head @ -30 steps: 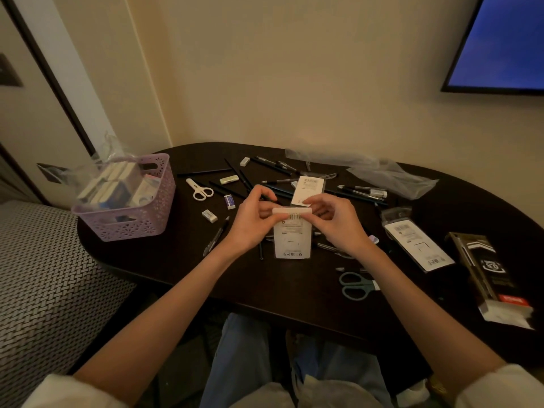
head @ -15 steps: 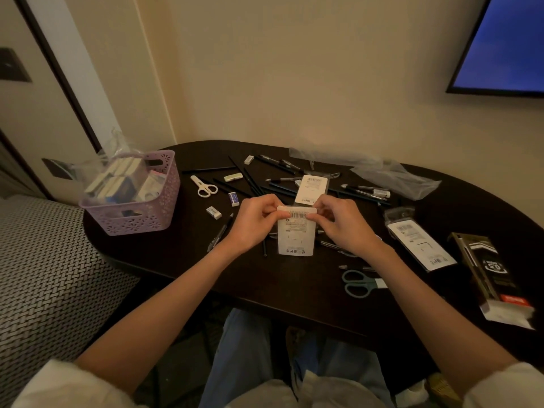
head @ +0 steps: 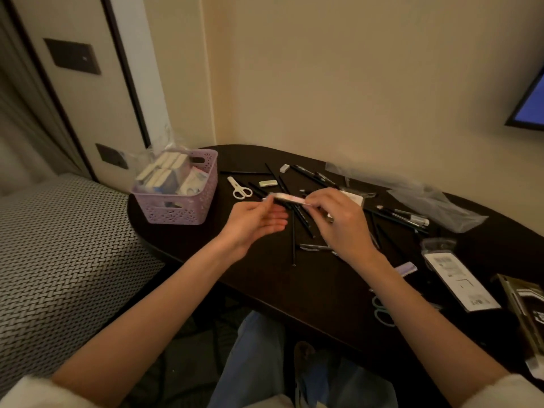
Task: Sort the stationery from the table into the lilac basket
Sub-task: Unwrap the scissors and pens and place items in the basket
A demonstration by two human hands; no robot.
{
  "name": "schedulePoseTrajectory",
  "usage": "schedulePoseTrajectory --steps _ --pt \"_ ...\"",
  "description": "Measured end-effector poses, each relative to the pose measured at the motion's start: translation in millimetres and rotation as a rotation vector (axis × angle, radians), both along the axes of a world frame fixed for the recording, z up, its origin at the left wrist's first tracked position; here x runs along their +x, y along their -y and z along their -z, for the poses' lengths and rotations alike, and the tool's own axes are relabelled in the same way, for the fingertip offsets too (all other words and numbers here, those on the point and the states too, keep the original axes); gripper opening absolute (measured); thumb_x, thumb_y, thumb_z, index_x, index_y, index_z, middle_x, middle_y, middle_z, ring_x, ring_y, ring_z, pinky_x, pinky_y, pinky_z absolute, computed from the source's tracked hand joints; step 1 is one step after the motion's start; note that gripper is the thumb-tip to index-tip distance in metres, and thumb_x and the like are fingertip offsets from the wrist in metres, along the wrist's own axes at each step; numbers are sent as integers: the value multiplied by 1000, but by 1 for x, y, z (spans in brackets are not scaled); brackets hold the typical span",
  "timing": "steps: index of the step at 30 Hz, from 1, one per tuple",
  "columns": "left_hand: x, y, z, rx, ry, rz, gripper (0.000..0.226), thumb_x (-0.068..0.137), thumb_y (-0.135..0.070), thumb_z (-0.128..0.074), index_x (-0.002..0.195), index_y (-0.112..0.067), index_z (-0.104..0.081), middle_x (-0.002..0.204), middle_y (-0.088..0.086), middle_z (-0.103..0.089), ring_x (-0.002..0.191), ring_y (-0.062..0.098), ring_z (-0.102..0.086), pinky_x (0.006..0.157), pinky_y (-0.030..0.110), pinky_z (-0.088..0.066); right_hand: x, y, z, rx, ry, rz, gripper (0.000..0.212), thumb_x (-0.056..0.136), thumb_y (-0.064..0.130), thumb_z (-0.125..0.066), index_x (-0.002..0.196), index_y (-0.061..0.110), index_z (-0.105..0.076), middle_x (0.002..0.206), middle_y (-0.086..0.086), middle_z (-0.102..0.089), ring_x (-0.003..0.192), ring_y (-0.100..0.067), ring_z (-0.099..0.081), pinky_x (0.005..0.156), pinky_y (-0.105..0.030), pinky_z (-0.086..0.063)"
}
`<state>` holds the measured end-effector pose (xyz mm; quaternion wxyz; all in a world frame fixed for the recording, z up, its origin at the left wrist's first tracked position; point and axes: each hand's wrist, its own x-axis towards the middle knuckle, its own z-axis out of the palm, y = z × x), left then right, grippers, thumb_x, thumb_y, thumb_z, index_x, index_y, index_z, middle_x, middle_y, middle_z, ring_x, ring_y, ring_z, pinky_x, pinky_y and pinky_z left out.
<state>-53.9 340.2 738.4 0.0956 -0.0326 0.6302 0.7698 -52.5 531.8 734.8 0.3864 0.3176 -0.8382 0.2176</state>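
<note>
Fingers of right hand (head: 341, 222) and left hand (head: 253, 222) pinch pale packet (head: 290, 199) beside lilac basket (head: 182, 213).

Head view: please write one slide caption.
Both hands hold a flat packet above the cluttered table, beside the lilac basket.

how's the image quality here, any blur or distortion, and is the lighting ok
Head view: dim, warm indoor light, so the dark table swallows the black pens. The flat packet held between left hand and right hand is motion-smeared, its print unreadable. Wide-angle bending curves the wall edges and stretches the forearms. The lilac basket is soft but recognisable.
</note>
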Motion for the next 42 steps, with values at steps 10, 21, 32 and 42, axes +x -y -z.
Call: schedulePoseTrajectory --steps 10,21,32,42 --pt "-9 55 -13 146 75 -147 27 88 -8 -65 112 3 -62 100 18 -72 90 25 -72 73 31 -60 -24 54 5 270 1 -88 22 83 7 -68 105 4 -71 106 -11 -69 95 -22 -67 80 -33 -57" --pt "-100 155 -28 -1008 -255 -593 18 92 -13 -61 75 -9 -62 75 10 -55 70 22 -53 54 25 -39 -45 69 25 192 362 36 34 94 18 -55 128 19 -56 130 4 -49 117 -6 -49 91 -19 -46" --pt "-146 148 -2 -1251 -144 -414 18 88 -3 -61 103 8 -60 99 21 -63 100 35 -60 68 32 -40 -61 73 45 211 545 109 44 96 22 -54 138 22 -44 140 5 -39 127 -6 -40 97 -17 -35" --pt "-147 142 1 -1581 -304 -113 11 90 -4 -53 85 -2 -61 96 16 -63 85 28 -59 67 31 -41 -69 74 43 203 555 124 43 95 21 -55 137 22 -45 139 5 -39 128 -8 -40 95 -15 -33"
